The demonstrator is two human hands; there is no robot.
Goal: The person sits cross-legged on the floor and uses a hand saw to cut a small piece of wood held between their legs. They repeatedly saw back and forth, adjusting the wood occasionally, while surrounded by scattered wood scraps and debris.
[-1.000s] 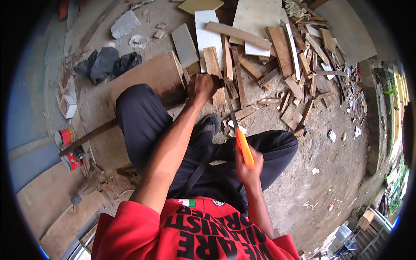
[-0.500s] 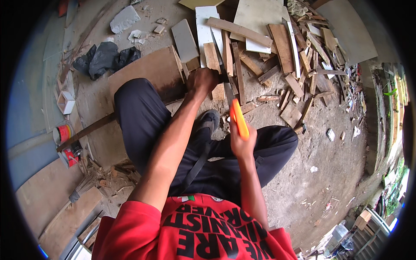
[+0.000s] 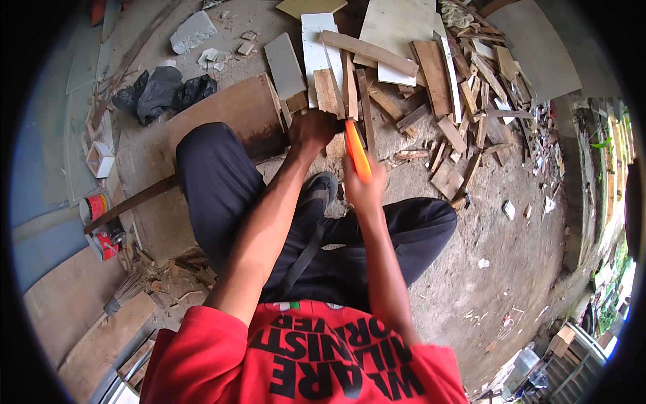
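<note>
Lumber scraps (image 3: 433, 77) are littering a rough concrete floor (image 3: 494, 283) as an orange-handled handsaw (image 3: 358, 156), bright and slightly slanted, is pointing away from the person beside a pale brown wooden board (image 3: 326, 91). The right hand (image 3: 367, 185) is clasping the handsaw, forearm extending forward, while the left hand (image 3: 315, 129) is covering the board's middle, arm outstretched, its finger grip too hidden to tell.

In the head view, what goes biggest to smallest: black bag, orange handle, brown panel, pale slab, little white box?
Brown panel
Black bag
Pale slab
Last, orange handle and little white box: too alike to rank.
</note>
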